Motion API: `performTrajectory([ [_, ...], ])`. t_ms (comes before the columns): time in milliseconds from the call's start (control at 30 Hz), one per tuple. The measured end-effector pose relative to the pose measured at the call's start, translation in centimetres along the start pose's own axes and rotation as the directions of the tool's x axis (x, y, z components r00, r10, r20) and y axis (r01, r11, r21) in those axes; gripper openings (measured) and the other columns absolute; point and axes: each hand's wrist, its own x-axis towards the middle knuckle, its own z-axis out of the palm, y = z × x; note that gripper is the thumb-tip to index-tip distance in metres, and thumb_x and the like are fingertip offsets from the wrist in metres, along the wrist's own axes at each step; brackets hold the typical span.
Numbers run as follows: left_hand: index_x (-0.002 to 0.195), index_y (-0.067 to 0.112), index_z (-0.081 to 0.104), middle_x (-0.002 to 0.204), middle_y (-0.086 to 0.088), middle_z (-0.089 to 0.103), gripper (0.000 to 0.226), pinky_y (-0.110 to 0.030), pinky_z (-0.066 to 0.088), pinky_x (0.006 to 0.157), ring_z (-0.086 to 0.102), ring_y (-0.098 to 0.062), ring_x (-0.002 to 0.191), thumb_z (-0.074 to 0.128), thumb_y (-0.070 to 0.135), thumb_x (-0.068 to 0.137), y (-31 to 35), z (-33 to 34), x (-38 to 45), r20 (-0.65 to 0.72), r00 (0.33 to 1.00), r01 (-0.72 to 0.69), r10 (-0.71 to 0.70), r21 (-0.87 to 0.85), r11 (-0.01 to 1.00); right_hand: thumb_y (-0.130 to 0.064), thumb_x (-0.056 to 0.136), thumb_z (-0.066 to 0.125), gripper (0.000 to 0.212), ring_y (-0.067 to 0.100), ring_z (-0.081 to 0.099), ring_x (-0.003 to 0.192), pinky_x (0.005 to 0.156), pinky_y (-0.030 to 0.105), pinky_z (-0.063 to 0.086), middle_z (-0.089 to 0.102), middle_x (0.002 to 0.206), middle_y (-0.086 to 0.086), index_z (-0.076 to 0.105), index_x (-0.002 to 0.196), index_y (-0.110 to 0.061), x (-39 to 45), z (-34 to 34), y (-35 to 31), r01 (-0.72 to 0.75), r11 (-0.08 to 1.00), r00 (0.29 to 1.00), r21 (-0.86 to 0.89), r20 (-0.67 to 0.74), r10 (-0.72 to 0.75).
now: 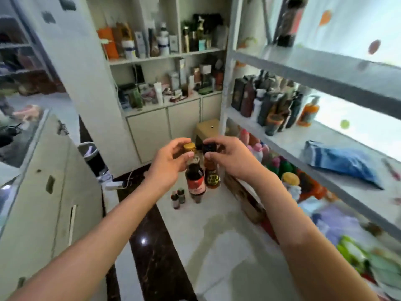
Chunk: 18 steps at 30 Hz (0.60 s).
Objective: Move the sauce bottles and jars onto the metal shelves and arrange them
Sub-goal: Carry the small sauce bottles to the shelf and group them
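Head view: two upright bottles held by caps, side by side; gold-capped bottle point(194, 178) pinched by left hand point(171, 161), dark-capped bottle point(212, 173) by right hand point(230, 157). Metal shelves point(303, 146) right, nearer right hand. Small bottles point(178, 197) left on floor beyond.

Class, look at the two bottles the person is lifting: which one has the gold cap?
The dark sauce bottle with the red label, held by the left hand. The amber bottle in the right hand has a black cap instead.
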Motion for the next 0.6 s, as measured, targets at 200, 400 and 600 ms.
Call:
performTrajectory([
  [200, 0.108, 0.02, 0.056, 0.1, 0.002, 0.067, 0.024, -0.018, 0.053, 0.065, 0.064, -0.007, 0.089, 0.06, 0.003, 0.092, 4.2, 12.1, 7.2, 0.214, 0.971, -0.105, 0.109, -0.028, 0.994, -0.008, 0.087, 0.07, 0.041, 0.0, 0.059, 0.085, 0.075, 0.005, 0.044, 0.064, 0.105, -0.004, 0.059, 0.125, -0.017, -0.4, -11.6, 4.3, -0.111, 0.991, 0.952, 0.068, -0.279, 0.126],
  [400, 0.118, 0.023, 0.057, 0.107, 0.009, 0.068, 0.03, -0.025, 0.056, 0.076, 0.064, -0.006, 0.1, 0.063, 0.012, 0.091, 8.5, 21.8, 15.1, 0.365, 0.903, -0.197, 0.225, -0.112, 0.974, -0.01, 0.084, 0.074, 0.055, -0.007, 0.057, 0.082, 0.076, 0.016, 0.046, 0.066, 0.107, -0.002, 0.049, 0.13, -0.025, 0.7, -21.5, 8.0, -0.159, 0.986, 0.815, 0.046, -0.557, 0.157],
  [600, 0.117, 0.019, 0.056, 0.108, 0.003, 0.07, 0.028, -0.026, 0.057, 0.074, 0.066, -0.008, 0.093, 0.063, 0.008, 0.091, 12.8, 30.6, 21.6, 0.494, 0.813, -0.214, 0.308, -0.238, 0.947, -0.008, 0.083, 0.075, 0.065, 0.005, 0.061, 0.083, 0.078, 0.024, 0.051, 0.068, 0.094, -0.014, 0.045, 0.138, -0.02, 2.5, -29.6, 10.4, -0.227, 0.973, 0.674, 0.032, -0.717, 0.181],
])
